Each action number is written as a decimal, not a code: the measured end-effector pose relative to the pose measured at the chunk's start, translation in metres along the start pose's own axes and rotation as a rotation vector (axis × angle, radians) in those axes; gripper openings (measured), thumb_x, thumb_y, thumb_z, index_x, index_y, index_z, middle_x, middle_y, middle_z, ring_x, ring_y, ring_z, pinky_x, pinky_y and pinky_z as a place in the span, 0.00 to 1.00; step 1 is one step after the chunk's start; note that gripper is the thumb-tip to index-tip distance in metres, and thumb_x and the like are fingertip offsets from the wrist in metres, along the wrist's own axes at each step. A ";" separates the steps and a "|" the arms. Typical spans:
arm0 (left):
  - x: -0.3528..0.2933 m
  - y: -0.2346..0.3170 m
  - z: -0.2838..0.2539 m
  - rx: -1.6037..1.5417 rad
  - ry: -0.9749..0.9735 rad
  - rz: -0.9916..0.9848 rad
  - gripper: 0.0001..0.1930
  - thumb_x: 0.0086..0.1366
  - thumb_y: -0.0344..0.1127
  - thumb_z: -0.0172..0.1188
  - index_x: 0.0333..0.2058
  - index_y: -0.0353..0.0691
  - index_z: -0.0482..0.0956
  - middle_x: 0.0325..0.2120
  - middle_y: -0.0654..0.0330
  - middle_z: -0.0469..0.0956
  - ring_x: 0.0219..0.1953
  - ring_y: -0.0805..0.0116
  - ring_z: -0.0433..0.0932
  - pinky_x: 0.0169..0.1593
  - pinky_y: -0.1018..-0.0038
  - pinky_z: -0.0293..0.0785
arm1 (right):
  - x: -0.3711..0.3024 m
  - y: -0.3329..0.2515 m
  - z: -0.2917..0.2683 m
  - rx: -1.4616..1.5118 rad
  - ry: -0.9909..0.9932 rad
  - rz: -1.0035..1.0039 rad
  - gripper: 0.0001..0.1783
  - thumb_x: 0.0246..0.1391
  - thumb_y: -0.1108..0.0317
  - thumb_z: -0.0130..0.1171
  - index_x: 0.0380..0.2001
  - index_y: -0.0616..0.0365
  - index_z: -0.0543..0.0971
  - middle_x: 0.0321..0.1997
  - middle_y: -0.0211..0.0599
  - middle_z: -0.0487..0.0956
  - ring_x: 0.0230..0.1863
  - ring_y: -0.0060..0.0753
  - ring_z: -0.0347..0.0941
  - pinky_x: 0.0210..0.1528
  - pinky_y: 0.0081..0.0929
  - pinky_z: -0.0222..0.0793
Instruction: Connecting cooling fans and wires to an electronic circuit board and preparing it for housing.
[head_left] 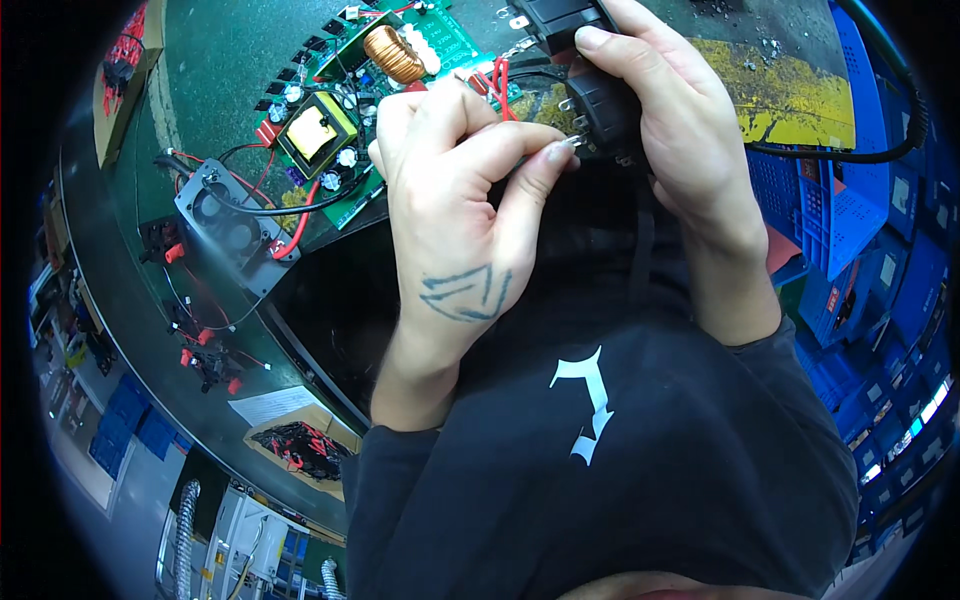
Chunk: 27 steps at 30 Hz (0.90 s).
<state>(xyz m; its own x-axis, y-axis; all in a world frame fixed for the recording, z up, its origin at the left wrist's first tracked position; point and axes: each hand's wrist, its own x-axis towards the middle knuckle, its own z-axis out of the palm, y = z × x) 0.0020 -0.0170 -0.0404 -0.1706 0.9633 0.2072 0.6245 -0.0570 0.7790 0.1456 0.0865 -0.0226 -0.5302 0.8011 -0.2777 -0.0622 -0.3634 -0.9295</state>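
My right hand (690, 110) grips a black plastic socket part (608, 112) with metal lug terminals along its near and left sides. The thumb lies across its top. Close against one of these terminals, my left hand (455, 170) pinches a thin silvery wire end (571, 141) between thumb and forefinger; whether it passes through the lug I cannot tell. Red wires (500, 88) and black leads run between the socket part and a green circuit board (455, 40), partly behind my left hand. The board carries a copper coil (393, 54) and a yellow-and-black transformer (318, 132).
A grey plate with a fan (232, 225) lies left of the board, wired to it. Small red-and-black connectors (205, 360) rest on the bench edge. Boxes of red and black parts (305, 450) stand at left. Blue crates (840, 220) and a black cable (910, 130) are at right.
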 end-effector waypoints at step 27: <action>-0.027 -0.025 -0.015 0.320 0.115 0.412 0.20 0.42 0.27 0.69 0.39 0.48 0.90 0.39 0.64 0.77 0.43 0.63 0.72 0.44 0.69 0.68 | 0.013 0.000 -0.026 0.006 0.057 -0.097 0.29 0.65 0.74 0.50 0.68 0.74 0.65 0.66 0.44 0.74 0.64 0.30 0.70 0.68 0.25 0.62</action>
<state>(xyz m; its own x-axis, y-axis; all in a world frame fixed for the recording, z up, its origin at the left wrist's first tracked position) -0.0199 -0.0456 -0.0567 0.0664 0.8418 0.5357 0.8555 -0.3244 0.4036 0.1610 0.1091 -0.0320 -0.4723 0.8584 -0.2004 -0.1160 -0.2859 -0.9512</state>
